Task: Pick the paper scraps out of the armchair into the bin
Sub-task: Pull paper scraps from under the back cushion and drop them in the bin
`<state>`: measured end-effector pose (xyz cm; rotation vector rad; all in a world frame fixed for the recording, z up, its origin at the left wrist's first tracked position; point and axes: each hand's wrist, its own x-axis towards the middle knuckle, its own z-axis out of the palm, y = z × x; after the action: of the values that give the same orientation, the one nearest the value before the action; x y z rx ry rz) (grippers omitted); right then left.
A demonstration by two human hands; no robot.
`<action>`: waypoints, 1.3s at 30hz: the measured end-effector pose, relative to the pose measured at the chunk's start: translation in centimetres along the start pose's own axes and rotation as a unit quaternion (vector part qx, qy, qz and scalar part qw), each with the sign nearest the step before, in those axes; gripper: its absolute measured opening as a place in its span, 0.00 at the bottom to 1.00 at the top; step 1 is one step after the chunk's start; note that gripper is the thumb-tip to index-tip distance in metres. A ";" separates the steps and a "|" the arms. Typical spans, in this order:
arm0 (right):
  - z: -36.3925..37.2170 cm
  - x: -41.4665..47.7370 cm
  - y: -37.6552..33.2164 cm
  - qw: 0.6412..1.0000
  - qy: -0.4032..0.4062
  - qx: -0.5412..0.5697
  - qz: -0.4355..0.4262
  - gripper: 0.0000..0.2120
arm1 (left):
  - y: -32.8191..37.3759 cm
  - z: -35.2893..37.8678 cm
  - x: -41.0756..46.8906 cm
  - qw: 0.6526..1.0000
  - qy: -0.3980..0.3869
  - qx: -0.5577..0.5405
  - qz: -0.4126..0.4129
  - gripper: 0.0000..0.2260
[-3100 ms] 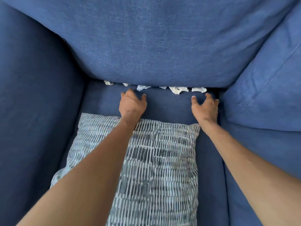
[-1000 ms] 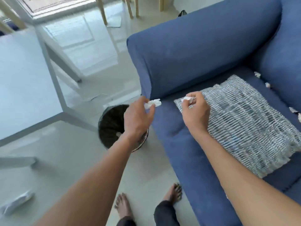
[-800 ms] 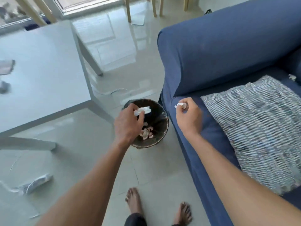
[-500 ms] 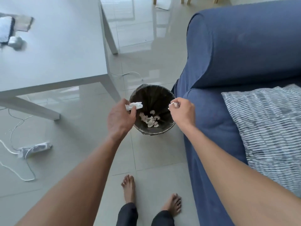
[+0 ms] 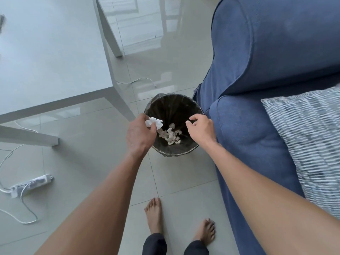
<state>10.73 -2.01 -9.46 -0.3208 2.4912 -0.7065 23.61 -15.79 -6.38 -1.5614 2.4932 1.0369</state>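
Note:
A dark round bin stands on the floor against the blue armchair's front corner, with several crumpled paper scraps at its bottom. My left hand hovers over the bin's left rim, pinching a white paper scrap between thumb and fingers. Above the right rim, my right hand has its fingers loosely apart and no scrap shows in it. The armchair's back crease, where other scraps lay, is out of view.
A striped grey-white pillow lies on the armchair seat at right. A white table fills the upper left, its leg close to the bin. A power strip with cables lies on the tiled floor. My bare feet stand below the bin.
I turned from the armchair to the bin, both hands carrying scraps. My right hand's scrap is gone from its fingers now; the left hand still holds its scrap, now over the rim.

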 end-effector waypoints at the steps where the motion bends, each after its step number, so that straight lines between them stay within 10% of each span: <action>1: 0.1 0.1 0.3 1.000 0.002 0.001 0.005 0.16 | 0.0 0.4 0.4 1.000 -0.008 0.002 0.002 0.12; 19: -1.8 -0.5 2.7 0.997 0.068 -0.021 0.018 0.17 | -0.3 3.6 3.6 0.987 -0.117 0.092 0.067 0.16; 31: -18.2 -3.1 7.2 0.951 0.275 -0.078 -0.116 0.22 | 11.2 3.6 -3.3 0.933 -0.033 0.146 0.328 0.29; 39: -29.0 -5.1 17.6 0.936 0.328 -0.125 -0.018 0.29 | 23.9 8.5 -8.9 0.887 -0.076 0.129 0.437 0.32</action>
<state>-2.30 26.65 4.11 -0.2467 3.2328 -0.5727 6.02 2.49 2.58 -0.2158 3.0651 0.7411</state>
